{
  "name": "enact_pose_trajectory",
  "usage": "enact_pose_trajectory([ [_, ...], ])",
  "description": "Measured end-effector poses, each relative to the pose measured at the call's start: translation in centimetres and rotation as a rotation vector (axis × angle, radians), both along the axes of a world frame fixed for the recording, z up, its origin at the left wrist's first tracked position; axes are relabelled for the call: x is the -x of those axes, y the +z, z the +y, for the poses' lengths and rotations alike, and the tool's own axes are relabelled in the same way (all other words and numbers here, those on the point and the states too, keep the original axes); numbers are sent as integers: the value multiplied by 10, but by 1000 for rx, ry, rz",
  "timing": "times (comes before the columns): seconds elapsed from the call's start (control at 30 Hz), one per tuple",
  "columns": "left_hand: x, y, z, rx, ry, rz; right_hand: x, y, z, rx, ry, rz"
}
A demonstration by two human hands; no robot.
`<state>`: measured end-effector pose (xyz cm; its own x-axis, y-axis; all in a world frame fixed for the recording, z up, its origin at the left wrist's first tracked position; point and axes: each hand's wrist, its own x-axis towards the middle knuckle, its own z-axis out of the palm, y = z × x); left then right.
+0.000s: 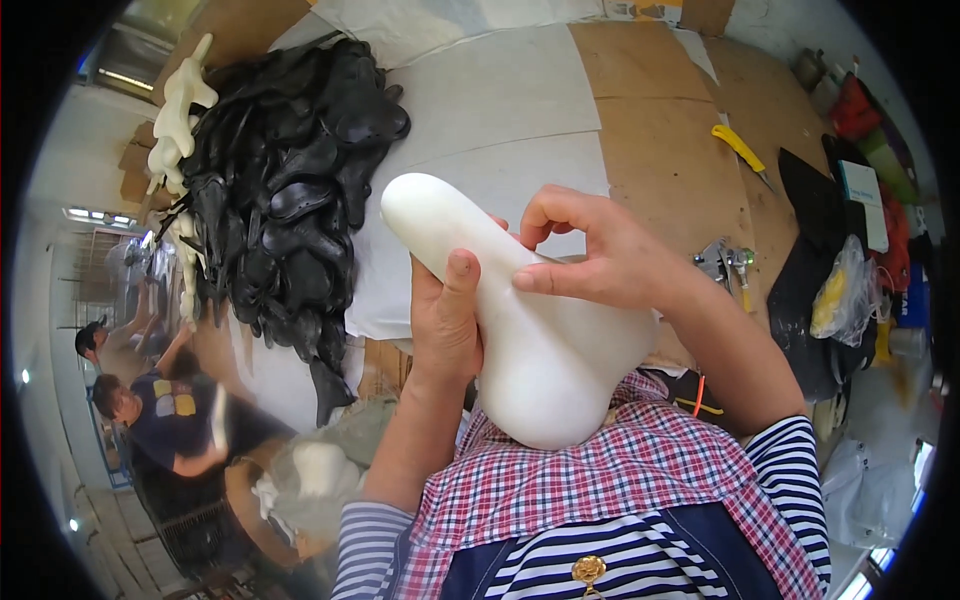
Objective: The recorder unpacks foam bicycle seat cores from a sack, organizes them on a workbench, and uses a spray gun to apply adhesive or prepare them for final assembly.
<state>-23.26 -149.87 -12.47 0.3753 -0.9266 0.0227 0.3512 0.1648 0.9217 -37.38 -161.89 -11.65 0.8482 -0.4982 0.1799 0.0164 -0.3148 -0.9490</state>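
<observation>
While both hands (445, 325) touch it, the white form (540, 365) hides left fingers — partly.

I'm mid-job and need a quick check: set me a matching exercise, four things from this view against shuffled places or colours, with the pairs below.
Things
1. Black pieces
2. White saddle-shaped piece
3. Yellow knife
4. Checked cloth

Places or colours
A. On a brown sheet
B. Red, white and dark blue
C. Heaped left of both hands
D. Held by the left hand, touched by the right hand

Pairs: 1-C, 2-D, 3-A, 4-B
</observation>
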Motion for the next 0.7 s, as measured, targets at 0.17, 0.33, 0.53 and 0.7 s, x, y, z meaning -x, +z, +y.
enact_pose_trajectory([
  [0.17, -1, 3, -3, 80, -153, 257, 23, 0, -5, -62, 62, -1],
  [0.33, -9, -12, -5, 197, -263, 246, 54, -9, 41, 733, 3, -129],
  [0.53, -6, -23, -8, 189, -236, 189, 50, -19, 64, 795, -9, -48],
  [0.7, 1, -21, -6, 159, -194, 88, 46, -20, 67, 784, -29, -82],
])
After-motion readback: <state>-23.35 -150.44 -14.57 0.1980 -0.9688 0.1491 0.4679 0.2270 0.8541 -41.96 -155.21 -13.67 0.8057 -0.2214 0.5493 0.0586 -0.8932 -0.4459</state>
